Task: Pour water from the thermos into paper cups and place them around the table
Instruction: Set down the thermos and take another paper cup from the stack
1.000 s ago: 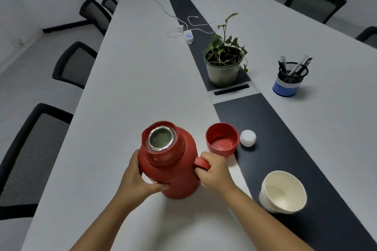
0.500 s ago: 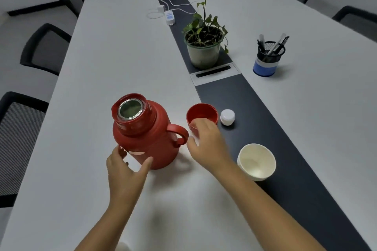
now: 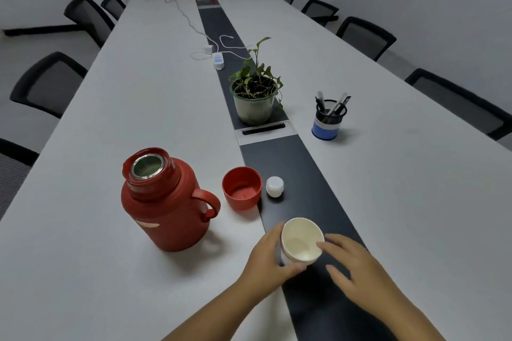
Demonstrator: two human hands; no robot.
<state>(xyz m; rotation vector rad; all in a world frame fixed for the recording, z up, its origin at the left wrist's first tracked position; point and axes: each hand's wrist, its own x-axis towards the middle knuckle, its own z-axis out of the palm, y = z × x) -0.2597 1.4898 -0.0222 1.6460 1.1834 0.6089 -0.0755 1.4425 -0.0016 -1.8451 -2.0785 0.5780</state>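
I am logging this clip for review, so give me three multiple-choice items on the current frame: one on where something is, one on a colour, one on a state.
1. Where does the white stopper lie?
A. On the dark centre strip, right of the red lid
B. Inside the thermos mouth
C. Beside the pen holder

2. What colour is the thermos?
A. Blue
B. Red
C. Silver

3. What state is the thermos in?
A. Lying on its side
B. Upright and capped
C. Upright with its mouth open

Answers: 1 A, the stopper sits on the dark strip next to the red lid. 2 B, its body and handle are red. 3 C, it stands upright, its metal-rimmed mouth uncovered, while the left hand holds the paper cups and the right hand touches their rim.
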